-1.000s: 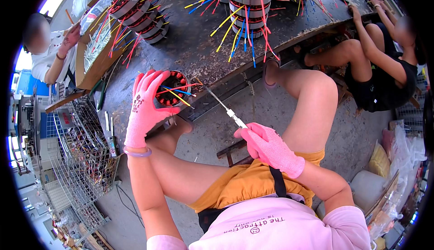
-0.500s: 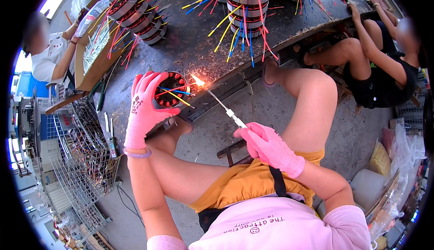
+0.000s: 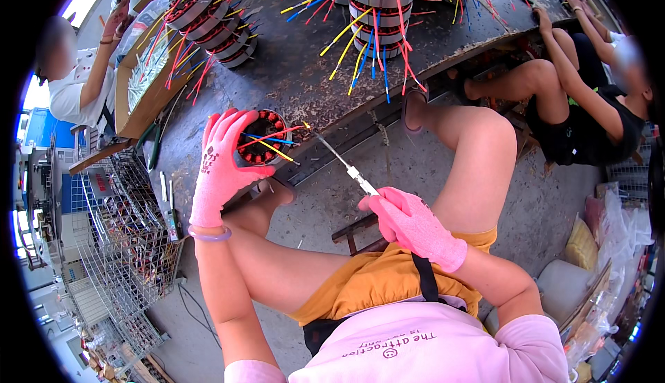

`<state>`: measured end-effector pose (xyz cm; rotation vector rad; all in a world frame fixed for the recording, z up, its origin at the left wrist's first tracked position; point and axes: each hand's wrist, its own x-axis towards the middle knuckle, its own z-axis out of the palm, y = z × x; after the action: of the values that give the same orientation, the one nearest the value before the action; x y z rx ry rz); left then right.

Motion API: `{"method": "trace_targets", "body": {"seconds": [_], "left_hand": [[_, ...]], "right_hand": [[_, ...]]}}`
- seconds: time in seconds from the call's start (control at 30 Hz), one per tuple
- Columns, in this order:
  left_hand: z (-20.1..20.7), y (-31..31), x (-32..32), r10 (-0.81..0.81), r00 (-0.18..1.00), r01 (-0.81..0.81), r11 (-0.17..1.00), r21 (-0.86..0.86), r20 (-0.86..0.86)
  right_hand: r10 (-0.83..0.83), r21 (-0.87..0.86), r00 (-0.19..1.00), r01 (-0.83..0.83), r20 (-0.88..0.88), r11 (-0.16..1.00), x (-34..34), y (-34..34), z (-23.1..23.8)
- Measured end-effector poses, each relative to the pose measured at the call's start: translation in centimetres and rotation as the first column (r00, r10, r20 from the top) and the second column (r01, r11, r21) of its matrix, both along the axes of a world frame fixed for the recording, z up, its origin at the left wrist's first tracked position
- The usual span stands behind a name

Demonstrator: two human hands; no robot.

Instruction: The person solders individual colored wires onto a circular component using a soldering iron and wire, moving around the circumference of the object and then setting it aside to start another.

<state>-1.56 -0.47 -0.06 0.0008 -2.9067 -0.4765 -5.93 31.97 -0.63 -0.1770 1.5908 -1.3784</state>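
My left hand (image 3: pixel 220 168), in a pink glove, grips a round motor stator (image 3: pixel 263 138) with red windings and red, blue and yellow lead wires (image 3: pixel 273 142) sticking out, held at the edge of the dark workbench (image 3: pixel 298 71). My right hand (image 3: pixel 410 224), also in a pink glove, holds a thin rod-like torch tool (image 3: pixel 341 161) whose tip points at the wire ends beside the stator. No flame shows at the tip. Both my bare knees are raised under the hands.
Stacks of stators with coloured wires (image 3: pixel 381 2) stand on the bench, more at the back left (image 3: pixel 211 16). One person sits at the right (image 3: pixel 589 99), another at the far left (image 3: pixel 76 78). Wire baskets (image 3: pixel 118 244) stand on the left; bags (image 3: pixel 609 244) lie right.
Half a second ago a bright flame burned at the tool's tip by the wire ends; now it is out. Both hands have stayed almost in place.
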Motion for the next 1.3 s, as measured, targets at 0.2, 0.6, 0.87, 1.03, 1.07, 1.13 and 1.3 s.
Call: {"method": "trace_targets", "body": {"seconds": [0.2, 0.6, 0.87, 1.03, 1.07, 1.13, 1.3], "left_hand": [[0.02, 0.15, -0.04, -0.002, 1.0, 0.002, 1.0, 0.005, -0.019], [0.08, 0.22, -0.12, 0.004, 1.0, -0.004, 1.0, 0.016, -0.014], [0.06, 0.2, -0.09, 0.005, 1.0, -0.005, 1.0, 0.029, -0.009], [-0.02, 0.12, -0.16, -0.005, 1.0, 0.005, 1.0, 0.028, -0.009], [0.04, 0.16, -0.17, -0.003, 1.0, 0.004, 1.0, 0.031, -0.009], [0.17, 0.28, -0.17, 0.0, 1.0, 0.001, 0.999, 0.037, -0.009], [-0.3, 0.02, 0.04, 0.001, 1.0, -0.001, 1.0, 0.011, -0.029]], "right_hand": [[-0.022, -0.011, 0.999, 0.023, 0.048, 1.0, -0.01, -0.12, 0.02], [-0.006, -0.016, 1.0, 0.006, 0.016, 1.0, -0.14, 0.14, -0.36], [-0.021, -0.016, 0.999, 0.021, 0.041, 1.0, -0.22, -0.18, 0.11], [-0.002, 0.014, 0.999, 0.001, 0.033, 1.0, -0.35, 0.02, 0.51], [0.0, 0.011, 1.0, -0.001, 0.025, 1.0, -0.33, 0.03, 0.46], [0.004, 0.006, 1.0, -0.004, 0.007, 1.0, -0.26, 0.04, 0.24], [0.007, -0.003, 1.0, -0.007, -0.002, 1.0, -0.2, -0.05, 0.07]]}}
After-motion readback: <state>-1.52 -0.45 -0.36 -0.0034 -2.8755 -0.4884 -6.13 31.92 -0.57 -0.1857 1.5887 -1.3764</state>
